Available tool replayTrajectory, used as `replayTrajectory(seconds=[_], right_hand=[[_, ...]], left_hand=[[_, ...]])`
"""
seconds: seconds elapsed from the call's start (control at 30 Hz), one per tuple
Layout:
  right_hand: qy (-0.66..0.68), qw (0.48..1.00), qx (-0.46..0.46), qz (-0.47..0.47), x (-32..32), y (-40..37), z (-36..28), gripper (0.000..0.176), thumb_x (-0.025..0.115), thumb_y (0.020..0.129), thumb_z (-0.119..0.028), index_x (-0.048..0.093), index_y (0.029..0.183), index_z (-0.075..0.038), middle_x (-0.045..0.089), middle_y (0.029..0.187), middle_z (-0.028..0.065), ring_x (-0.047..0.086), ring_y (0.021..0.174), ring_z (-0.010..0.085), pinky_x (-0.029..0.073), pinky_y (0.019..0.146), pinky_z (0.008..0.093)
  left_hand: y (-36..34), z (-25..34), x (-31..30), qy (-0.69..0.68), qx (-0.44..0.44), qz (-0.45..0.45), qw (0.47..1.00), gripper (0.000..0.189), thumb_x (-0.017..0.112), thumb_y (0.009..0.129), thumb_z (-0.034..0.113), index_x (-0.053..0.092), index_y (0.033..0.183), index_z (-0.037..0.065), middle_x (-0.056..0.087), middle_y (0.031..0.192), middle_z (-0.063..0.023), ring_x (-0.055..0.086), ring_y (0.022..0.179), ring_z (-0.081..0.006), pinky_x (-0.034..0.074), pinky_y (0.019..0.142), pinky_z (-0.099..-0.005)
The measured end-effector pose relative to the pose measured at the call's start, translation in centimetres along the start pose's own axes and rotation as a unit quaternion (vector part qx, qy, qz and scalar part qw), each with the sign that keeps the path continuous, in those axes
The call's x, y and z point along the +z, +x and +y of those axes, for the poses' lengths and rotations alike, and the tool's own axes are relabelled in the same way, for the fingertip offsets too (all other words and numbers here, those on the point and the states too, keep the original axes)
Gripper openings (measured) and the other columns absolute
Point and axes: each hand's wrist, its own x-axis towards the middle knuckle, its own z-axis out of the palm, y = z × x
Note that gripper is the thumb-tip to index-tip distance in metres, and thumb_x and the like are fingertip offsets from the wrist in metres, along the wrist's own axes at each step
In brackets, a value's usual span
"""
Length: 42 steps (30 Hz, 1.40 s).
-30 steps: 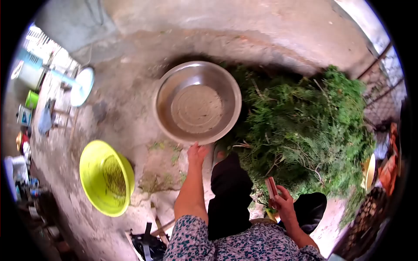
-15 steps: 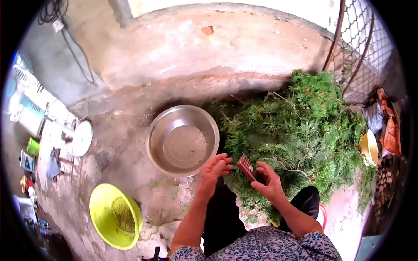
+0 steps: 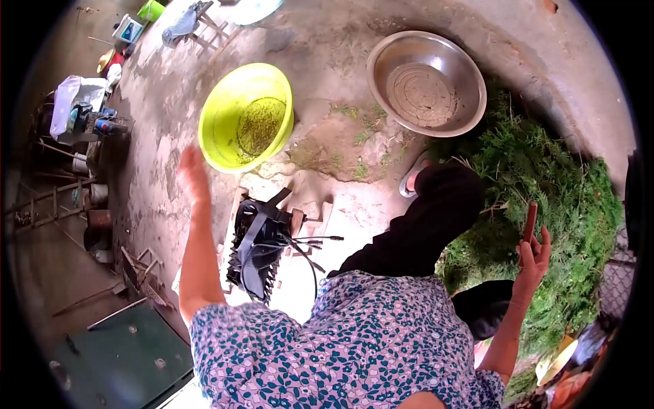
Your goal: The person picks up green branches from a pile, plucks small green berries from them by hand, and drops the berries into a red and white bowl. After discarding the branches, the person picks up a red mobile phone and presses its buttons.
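My right hand (image 3: 531,266) is out at the right, above the green branches (image 3: 558,204). Its fingers close on the lower end of a slim red keypad phone (image 3: 531,222), now seen edge-on. At the left, my left hand (image 3: 193,176) stretches forward, its fingers smeared by motion. The hand is just left of the rim of the yellow-green basin (image 3: 208,116), which has a layer of small dark bits at its bottom.
A wide metal basin (image 3: 470,126) stands beside the branches. Closer to me, a black strapped bag with cables (image 3: 257,238) rests on a wooden stool (image 3: 230,221). A dark green tabletop (image 3: 122,354) lies at the lower left, with containers and frames along the left side.
The view has swung left and down. My hands, close together before, are now wide apart: the left is by the yellow-green basin, the right keeps the phone.
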Motion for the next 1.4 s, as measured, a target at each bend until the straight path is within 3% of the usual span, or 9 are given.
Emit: replayTrajectory(seconds=[0.07,0.17,0.37,0.57,0.7,0.73,0.83,1.03,1.4], right_hand=[[-0.008,1.000,0.016,0.013,-0.4,-0.9,-0.1,0.058,0.061,0.080,-0.010,0.037,0.133,-0.004,0.058,0.101,0.0065,0.051,0.075,0.0068,0.034,0.056,0.0191],[-0.036,0.999,0.025,-0.010,-1.1,-1.3,0.7,0.054,0.060,0.085,-0.015,0.037,0.133,-0.004,0.058,0.103,0.0076,0.054,0.079,0.0087,0.041,0.069,0.0222],[-0.036,0.999,0.006,-0.023,0.1,-2.0,0.8,0.054,0.058,0.085,-0.013,0.036,0.133,-0.004,0.058,0.103,0.0100,0.055,0.085,0.0108,0.045,0.075,0.0244],[-0.007,0.999,0.023,-0.032,0.6,-2.5,1.2,0.056,0.059,0.083,-0.010,0.036,0.133,-0.004,0.058,0.106,0.0118,0.055,0.083,0.0104,0.043,0.071,0.0233],[-0.024,0.999,0.029,-0.023,0.4,-1.8,1.2,0.057,0.060,0.083,-0.010,0.034,0.134,-0.003,0.060,0.101,0.0090,0.053,0.074,0.0074,0.038,0.060,0.0197],[-0.029,0.999,0.025,-0.028,0.4,-1.5,1.3,0.058,0.060,0.083,-0.011,0.033,0.134,-0.002,0.061,0.099,0.0081,0.051,0.071,0.0065,0.036,0.057,0.0192],[-0.035,0.998,0.022,-0.038,-0.1,-0.4,0.9,0.059,0.060,0.083,-0.012,0.033,0.134,-0.002,0.061,0.098,0.0076,0.050,0.068,0.0057,0.034,0.055,0.0189],[-0.007,0.999,0.023,-0.038,-1.9,1.0,1.5,0.061,0.062,0.080,-0.012,0.034,0.133,-0.002,0.060,0.101,0.0085,0.052,0.075,0.0087,0.035,0.057,0.0208],[0.040,0.997,0.049,-0.043,-1.6,-1.4,3.3,0.062,0.062,0.077,-0.009,0.036,0.132,-0.003,0.060,0.098,0.0085,0.053,0.072,0.0085,0.035,0.053,0.0197]], left_hand=[[-3.6,-7.3,-4.8,0.164,-0.121,0.021,0.979,0.027,0.052,0.085,0.020,0.060,0.101,0.000,0.064,0.092,-0.0153,0.059,0.081,-0.0280,0.046,0.073,-0.0350],[-9.9,-16.1,-7.3,0.417,-0.035,-0.211,0.883,0.020,0.049,0.086,0.020,0.061,0.098,0.011,0.063,0.092,-0.0122,0.059,0.082,-0.0317,0.047,0.069,-0.0410],[-12.3,-15.1,-4.1,0.259,0.069,-0.330,0.905,0.019,0.045,0.087,0.016,0.059,0.097,0.008,0.062,0.094,-0.0125,0.059,0.084,-0.0319,0.047,0.068,-0.0415],[-19.4,-19.7,-9.7,0.268,-0.266,-0.236,0.895,0.060,0.039,0.085,0.053,0.062,0.103,0.000,0.063,0.094,-0.0227,0.058,0.089,-0.0364,0.040,0.078,-0.0445],[-26.8,-24.6,-13.8,0.277,-0.401,-0.226,0.843,0.036,0.047,0.087,0.033,0.060,0.109,0.008,0.061,0.102,-0.0188,0.059,0.088,-0.0296,0.045,0.078,-0.0411],[-29.1,-22.3,-13.6,-0.018,-0.519,-0.006,0.854,0.046,0.048,0.086,0.040,0.060,0.110,0.003,0.061,0.104,-0.0112,0.056,0.090,-0.0213,0.041,0.082,-0.0367],[-31.6,-16.5,-13.7,-0.046,-0.634,0.084,0.767,0.050,0.052,0.080,0.049,0.051,0.118,0.017,0.055,0.110,-0.0010,0.050,0.092,-0.0195,0.040,0.070,-0.0433],[-33.8,-17.4,-12.3,-0.123,-0.650,-0.065,0.747,0.042,0.046,0.081,0.054,0.047,0.113,0.027,0.053,0.113,0.0053,0.054,0.089,-0.0188,0.039,0.064,-0.0405],[-31.5,-22.2,-13.7,0.036,-0.505,0.146,0.850,0.020,0.047,0.079,0.020,0.057,0.074,0.003,0.052,0.066,-0.0068,0.050,0.061,-0.0177,0.042,0.056,-0.0333]])
